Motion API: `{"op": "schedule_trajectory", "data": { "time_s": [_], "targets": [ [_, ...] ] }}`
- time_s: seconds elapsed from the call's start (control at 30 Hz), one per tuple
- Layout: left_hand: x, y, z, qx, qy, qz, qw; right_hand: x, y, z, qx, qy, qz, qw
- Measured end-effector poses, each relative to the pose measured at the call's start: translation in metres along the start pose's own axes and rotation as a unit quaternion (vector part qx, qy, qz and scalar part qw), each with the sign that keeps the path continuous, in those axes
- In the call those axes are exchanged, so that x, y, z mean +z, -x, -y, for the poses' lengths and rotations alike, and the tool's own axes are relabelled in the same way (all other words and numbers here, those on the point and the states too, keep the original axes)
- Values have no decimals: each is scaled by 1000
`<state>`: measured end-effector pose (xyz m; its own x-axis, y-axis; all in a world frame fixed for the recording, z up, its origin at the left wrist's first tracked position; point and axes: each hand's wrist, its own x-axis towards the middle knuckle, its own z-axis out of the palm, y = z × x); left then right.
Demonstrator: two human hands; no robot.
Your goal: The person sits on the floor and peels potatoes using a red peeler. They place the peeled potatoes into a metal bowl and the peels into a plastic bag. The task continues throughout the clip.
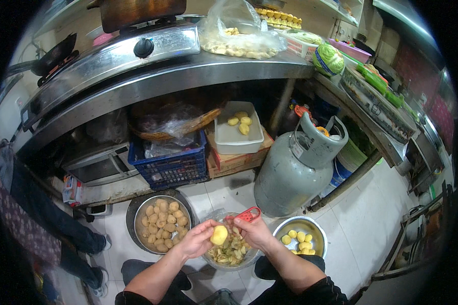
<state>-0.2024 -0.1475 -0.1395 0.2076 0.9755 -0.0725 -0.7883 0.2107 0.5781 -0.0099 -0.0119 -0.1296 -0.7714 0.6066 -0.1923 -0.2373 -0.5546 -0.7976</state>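
My left hand [199, 237] grips a peeled yellow potato [219, 235] by its side. In my right hand [253, 231] is a red-handled peeler [248, 214], its head turned toward the potato but apart from it. Beneath both hands sits a bowl [229, 265] with potato peelings [229, 251] in it. To the left, a metal basin [138, 225] holds many unpeeled brown potatoes [164, 223]. On the right, partly behind my knee, a steel bowl [320, 232] contains several peeled potatoes [301, 236].
A grey gas cylinder [290, 173] stands on the tiled floor ahead. Under the steel counter [229, 71] are a blue plastic crate [168, 164] and a white tub [239, 146] with several peeled potatoes, set on cardboard boxes [248, 160]. Another person's legs [74, 225] are close at left.
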Motion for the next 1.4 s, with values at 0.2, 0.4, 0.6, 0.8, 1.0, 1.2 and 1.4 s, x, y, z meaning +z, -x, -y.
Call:
{"op": "schedule_trajectory", "data": {
  "time_s": [0.2,0.4,0.6,0.8,1.0,1.2,1.4],
  "targets": [
    [-11,4,0,25,12,-29,999,10,0,7,-30,71,-10,997],
    [7,-2,3,40,-88,-69,993,18,7,10,-36,176,14,984],
    [-3,4,7,49,-198,-85,975,18,6,7,-63,199,0,978],
    [2,4,8,58,-102,-37,992,8,0,4,-45,-9,-42,998],
    [10,3,13,29,-1,-55,998,-1,-2,-1,-31,30,-93,995],
    [8,-2,14,13,-85,-124,989,14,3,5,-38,122,-132,983],
    [1,-4,18,39,-133,-169,976,9,3,7,-49,218,-104,969]
  ]
}}
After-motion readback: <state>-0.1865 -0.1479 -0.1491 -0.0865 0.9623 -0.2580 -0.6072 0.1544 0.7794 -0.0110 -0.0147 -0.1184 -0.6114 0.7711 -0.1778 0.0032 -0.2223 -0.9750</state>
